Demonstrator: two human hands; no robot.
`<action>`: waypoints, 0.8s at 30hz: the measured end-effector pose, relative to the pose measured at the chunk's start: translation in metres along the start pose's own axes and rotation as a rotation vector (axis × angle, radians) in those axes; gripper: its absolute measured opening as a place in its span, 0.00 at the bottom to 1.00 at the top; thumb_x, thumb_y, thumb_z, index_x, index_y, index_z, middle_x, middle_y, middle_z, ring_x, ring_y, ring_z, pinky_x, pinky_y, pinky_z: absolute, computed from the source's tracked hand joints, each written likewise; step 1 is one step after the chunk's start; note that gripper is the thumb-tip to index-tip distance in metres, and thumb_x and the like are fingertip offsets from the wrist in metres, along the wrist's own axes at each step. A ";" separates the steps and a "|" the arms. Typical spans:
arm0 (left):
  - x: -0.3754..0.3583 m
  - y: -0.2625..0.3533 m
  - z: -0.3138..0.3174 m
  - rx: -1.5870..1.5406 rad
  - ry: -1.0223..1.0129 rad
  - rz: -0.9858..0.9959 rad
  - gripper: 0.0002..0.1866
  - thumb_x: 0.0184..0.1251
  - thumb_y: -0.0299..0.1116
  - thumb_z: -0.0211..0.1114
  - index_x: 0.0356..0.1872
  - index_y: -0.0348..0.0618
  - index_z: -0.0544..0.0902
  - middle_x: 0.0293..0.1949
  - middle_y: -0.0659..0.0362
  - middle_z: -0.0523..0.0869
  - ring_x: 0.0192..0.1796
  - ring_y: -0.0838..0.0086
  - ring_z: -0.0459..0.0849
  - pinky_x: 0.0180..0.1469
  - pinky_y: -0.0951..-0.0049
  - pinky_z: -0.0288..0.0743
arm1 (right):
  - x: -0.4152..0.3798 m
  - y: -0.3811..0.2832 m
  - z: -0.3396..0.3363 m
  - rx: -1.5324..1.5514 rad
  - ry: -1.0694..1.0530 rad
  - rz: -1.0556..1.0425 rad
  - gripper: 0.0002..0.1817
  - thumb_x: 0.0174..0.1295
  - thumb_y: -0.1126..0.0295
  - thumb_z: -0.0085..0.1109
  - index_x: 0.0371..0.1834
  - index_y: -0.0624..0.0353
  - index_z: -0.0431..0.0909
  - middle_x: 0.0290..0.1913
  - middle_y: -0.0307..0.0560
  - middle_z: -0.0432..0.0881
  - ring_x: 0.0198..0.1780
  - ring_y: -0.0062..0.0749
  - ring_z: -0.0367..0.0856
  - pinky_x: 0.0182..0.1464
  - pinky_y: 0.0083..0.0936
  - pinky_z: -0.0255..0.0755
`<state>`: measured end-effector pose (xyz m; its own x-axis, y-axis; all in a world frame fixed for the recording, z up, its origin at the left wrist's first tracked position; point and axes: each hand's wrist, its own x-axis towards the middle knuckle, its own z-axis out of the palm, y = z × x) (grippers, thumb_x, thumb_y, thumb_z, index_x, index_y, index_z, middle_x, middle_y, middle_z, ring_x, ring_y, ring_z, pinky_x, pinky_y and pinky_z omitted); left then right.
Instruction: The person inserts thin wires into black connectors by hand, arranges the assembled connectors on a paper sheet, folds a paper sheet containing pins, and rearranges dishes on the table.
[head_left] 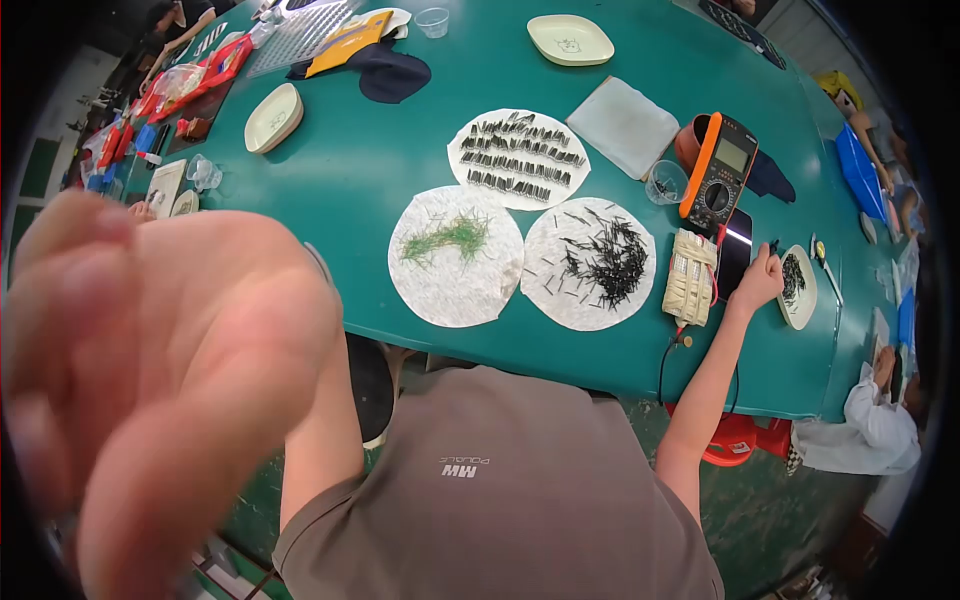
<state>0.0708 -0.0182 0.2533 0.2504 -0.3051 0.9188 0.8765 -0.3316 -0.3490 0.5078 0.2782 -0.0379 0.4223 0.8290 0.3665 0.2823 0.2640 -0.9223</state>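
Observation:
My left hand (190, 370) is raised close to the camera, large and blurred, with its thumb apart from loosely bent fingers and nothing visible in it. At the table's right, my right hand (758, 284) pinches a small black piece (774, 247) beside the phone. Just right of it, an oval cream dish (801, 316) holds small black pieces. On one round white paper (560, 308) lie many loose black pin-like pieces. Thin green strands lie on a second round paper (440, 297). A third (520, 197) carries rows of dark pieces.
An orange multimeter (718, 170) stands near a taped bundle (690, 280) with wires and a dark phone (735, 255). Clear cups (665, 184), a white square pad (625, 128) and cream dishes (570, 40) sit farther back. Other people are around the table; a red stool (732, 440) is below its edge.

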 end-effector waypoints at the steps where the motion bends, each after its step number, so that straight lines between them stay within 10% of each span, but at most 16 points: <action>1: -0.016 -0.005 0.002 0.036 -0.056 -0.117 0.14 0.78 0.33 0.58 0.54 0.34 0.80 0.37 0.54 0.85 0.35 0.74 0.81 0.36 0.77 0.73 | 0.000 0.001 -0.002 -0.014 -0.002 -0.010 0.30 0.70 0.73 0.63 0.18 0.53 0.48 0.21 0.28 0.48 0.25 0.15 0.46 0.27 0.26 0.41; 6: -0.146 -0.032 0.020 0.026 -0.822 -0.977 0.09 0.74 0.33 0.64 0.48 0.40 0.85 0.36 0.59 0.85 0.35 0.77 0.79 0.39 0.74 0.73 | -0.002 0.003 -0.001 -0.033 0.002 -0.076 0.30 0.70 0.73 0.62 0.18 0.53 0.48 0.20 0.28 0.48 0.25 0.15 0.45 0.27 0.27 0.41; 9: -0.244 -0.036 0.004 0.103 -1.208 -0.999 0.09 0.72 0.38 0.66 0.39 0.43 0.85 0.37 0.58 0.84 0.42 0.63 0.83 0.45 0.63 0.77 | -0.002 0.000 0.001 -0.074 0.012 -0.086 0.31 0.71 0.72 0.62 0.19 0.53 0.47 0.20 0.28 0.48 0.25 0.15 0.45 0.27 0.27 0.42; 24: -0.291 -0.042 0.022 0.050 -1.413 -1.226 0.09 0.68 0.37 0.68 0.36 0.40 0.85 0.35 0.57 0.83 0.41 0.62 0.83 0.45 0.62 0.76 | -0.007 -0.008 0.001 -0.142 -0.003 -0.107 0.31 0.71 0.72 0.62 0.20 0.54 0.47 0.22 0.28 0.45 0.26 0.15 0.44 0.28 0.27 0.40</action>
<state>-0.0303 0.1042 0.0043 -0.3583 0.9297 0.0854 0.8123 0.2654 0.5194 0.5020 0.2711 -0.0336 0.3806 0.8016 0.4610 0.4445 0.2785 -0.8514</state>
